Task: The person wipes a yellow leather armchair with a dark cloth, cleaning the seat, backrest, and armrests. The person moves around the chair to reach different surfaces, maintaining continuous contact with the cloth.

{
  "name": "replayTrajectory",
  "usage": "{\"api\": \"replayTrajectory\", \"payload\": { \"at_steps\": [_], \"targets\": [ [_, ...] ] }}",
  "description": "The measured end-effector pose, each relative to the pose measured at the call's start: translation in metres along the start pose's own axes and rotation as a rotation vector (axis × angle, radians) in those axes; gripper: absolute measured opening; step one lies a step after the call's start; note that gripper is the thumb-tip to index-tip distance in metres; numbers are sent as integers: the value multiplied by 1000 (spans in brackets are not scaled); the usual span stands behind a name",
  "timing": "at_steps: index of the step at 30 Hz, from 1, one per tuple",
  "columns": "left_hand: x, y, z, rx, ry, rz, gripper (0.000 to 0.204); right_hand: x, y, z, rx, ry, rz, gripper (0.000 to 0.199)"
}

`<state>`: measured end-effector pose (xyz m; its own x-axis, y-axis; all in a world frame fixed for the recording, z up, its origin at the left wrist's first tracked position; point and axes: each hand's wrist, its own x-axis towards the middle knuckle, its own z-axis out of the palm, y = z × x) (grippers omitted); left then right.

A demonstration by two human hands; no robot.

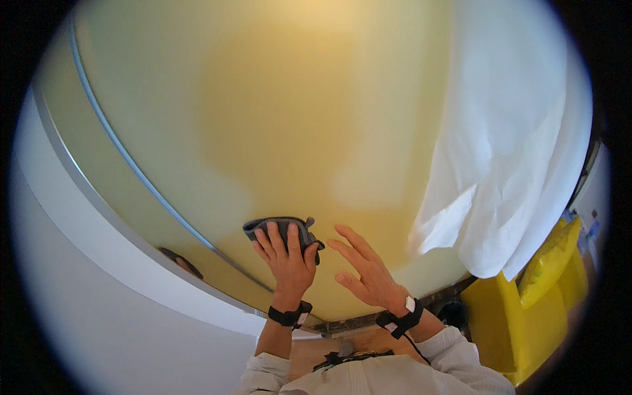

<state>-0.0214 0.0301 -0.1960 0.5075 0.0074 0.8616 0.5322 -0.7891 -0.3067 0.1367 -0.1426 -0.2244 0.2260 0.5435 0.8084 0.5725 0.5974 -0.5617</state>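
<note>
A folded dark grey cloth lies against a smooth, shiny pale yellow panel. My left hand presses it there, fingers spread over the cloth and the thumb at its right edge. Just to the right, my right hand holds nothing, its fingers stretched apart close to the panel. Whether its fingertips touch the surface I cannot tell. Black straps circle both my wrists.
A white curtain hangs on the right. Below it stands a yellow chair with a yellow cushion. A thin bluish strip runs down the panel's left part, beside a white wall. A dark baseboard edges the floor.
</note>
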Motion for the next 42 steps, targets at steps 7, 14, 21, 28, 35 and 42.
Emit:
{"api": "replayTrajectory", "payload": {
  "at_steps": [7, 14, 21, 28, 35, 42],
  "targets": [
    [86, -1, -48, 36, -18, -81, 67, 2, -9, -3, 29, 29, -57, 63],
    [59, 4, -37, -25, 40, -19, 66, 12, -7, -7, -49, 35, -71, 63],
    [106, -8, -67, -53, 64, -123, 70, 17, -19, -13, -35, 11, -137, 62],
    [183, -14, -113, -33, 194, -83, 74, 26, -32, -18, -50, -12, -162, 62],
    [163, 3, -98, -53, 152, -96, 73, 45, -41, -31, -75, -16, -187, 61],
    [162, -1, -120, -36, 212, -47, 71, 41, -58, -21, -31, 23, -270, 62]
  ]
}}
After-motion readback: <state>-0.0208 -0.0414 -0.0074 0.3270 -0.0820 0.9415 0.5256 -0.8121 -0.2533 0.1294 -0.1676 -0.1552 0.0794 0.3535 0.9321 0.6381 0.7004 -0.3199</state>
